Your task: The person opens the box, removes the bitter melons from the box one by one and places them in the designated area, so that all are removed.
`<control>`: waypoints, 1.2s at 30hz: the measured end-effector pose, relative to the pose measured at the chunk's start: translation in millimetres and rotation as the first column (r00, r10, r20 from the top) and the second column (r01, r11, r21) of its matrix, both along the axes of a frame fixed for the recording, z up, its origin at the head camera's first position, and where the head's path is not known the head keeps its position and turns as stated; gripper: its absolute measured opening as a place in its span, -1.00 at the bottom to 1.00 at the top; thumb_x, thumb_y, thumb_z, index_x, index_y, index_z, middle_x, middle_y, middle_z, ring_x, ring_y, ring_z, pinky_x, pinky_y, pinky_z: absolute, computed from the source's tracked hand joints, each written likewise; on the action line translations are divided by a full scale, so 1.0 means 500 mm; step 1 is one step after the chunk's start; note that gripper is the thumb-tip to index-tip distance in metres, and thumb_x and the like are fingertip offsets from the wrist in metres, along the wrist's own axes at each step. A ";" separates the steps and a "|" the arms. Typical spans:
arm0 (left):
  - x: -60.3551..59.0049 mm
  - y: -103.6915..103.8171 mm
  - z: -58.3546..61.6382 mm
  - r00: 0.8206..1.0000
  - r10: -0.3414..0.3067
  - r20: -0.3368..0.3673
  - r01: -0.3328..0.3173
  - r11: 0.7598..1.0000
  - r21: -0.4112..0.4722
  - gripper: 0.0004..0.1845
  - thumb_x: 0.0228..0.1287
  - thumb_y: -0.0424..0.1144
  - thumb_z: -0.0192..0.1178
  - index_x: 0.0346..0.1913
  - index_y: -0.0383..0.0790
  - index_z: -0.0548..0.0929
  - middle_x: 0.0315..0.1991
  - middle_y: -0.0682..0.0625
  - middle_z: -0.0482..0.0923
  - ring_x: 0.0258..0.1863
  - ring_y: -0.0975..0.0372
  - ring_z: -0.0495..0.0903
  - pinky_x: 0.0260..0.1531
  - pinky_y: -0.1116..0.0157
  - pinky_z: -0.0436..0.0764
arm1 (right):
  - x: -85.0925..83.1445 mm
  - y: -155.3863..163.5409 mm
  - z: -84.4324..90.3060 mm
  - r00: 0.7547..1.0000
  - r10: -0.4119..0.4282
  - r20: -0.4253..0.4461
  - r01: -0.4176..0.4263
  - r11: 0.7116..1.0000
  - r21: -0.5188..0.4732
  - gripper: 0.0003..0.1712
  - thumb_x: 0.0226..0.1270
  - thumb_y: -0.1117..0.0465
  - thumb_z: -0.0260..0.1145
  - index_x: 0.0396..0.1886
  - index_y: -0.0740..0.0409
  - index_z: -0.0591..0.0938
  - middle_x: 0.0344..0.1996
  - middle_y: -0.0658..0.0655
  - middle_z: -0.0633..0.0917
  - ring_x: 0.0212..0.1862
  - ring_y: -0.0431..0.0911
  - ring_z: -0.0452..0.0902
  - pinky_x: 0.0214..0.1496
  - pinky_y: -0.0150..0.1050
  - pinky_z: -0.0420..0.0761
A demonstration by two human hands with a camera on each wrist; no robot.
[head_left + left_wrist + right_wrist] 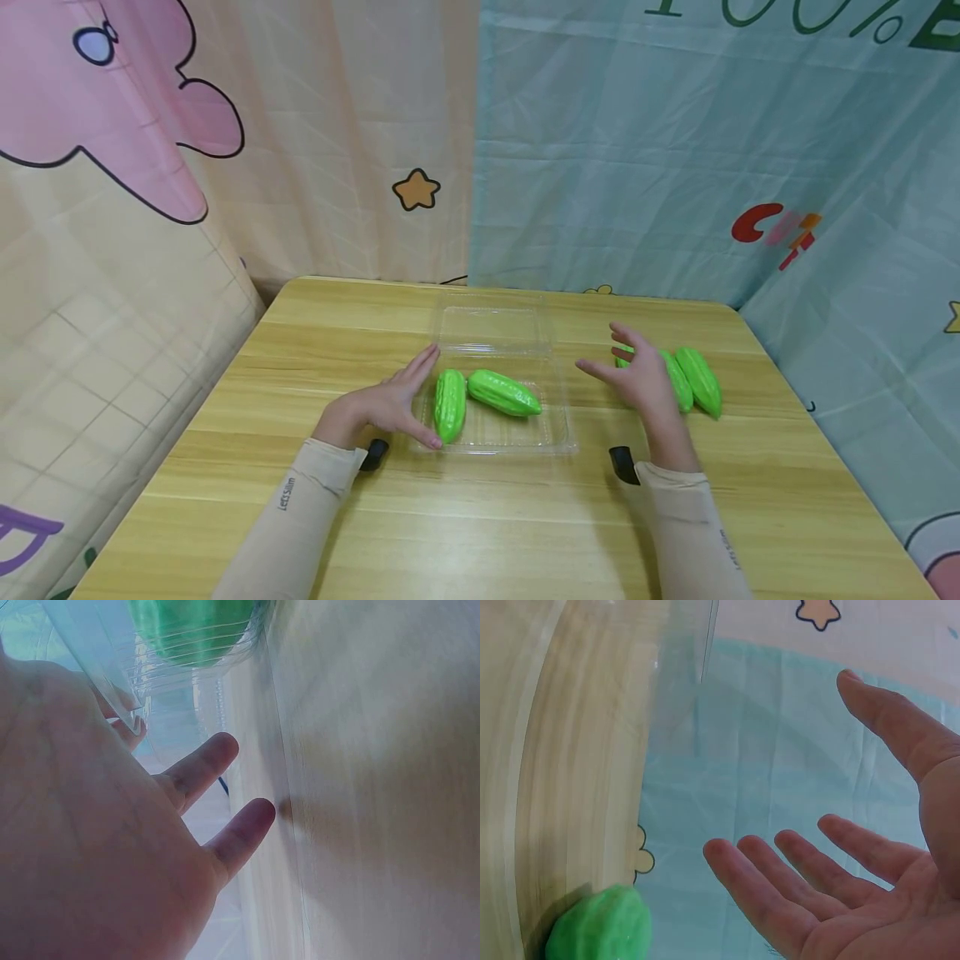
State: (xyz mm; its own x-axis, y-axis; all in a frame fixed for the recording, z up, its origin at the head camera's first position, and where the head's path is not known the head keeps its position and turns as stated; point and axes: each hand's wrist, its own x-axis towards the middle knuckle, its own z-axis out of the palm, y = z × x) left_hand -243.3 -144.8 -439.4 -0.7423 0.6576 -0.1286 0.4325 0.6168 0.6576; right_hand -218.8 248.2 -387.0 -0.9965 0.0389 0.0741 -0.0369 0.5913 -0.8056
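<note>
Clear plastic tray point(558, 437) lies mid-table with two green gourds point(504, 392) inside; the left hand point(393, 404) rests flat-fingered against its left edge; the right hand point(637, 375) hovers spread, grasping nothing, over two more gourds point(701, 381) at right; wrist views show both palms relaxed, fingers point(780, 889) straight.

Green gourd point(678, 381) partly hidden behind right hand point(637, 375) (head view); right-wrist view crops it.
</note>
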 end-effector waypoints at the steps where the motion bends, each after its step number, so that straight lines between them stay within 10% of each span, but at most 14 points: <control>1: 0.000 0.000 0.000 1.000 -0.001 0.000 0.001 1.000 0.002 0.57 -0.12 0.19 0.60 0.60 -0.12 -0.48 0.61 -0.09 -0.60 0.54 -0.13 -0.40 0.39 -0.30 -0.18 | 0.000 -0.004 0.000 1.000 0.009 0.000 -0.009 1.000 -0.010 0.12 0.17 -0.13 0.55 0.59 0.14 0.19 0.47 0.32 0.30 0.41 0.26 0.29 0.27 0.19 0.47; 36: 0.003 0.001 0.005 1.000 0.007 0.007 -0.007 1.000 -0.003 0.57 -0.12 0.19 0.60 0.60 -0.06 -0.50 0.61 -0.08 -0.60 0.54 -0.16 -0.39 0.36 -0.36 -0.21 | 0.015 -0.144 -0.033 0.972 0.234 -0.034 -0.235 0.971 -0.034 -0.23 0.24 0.11 0.54 0.41 0.14 0.47 0.26 0.27 0.56 0.22 0.19 0.55 0.05 0.04 0.66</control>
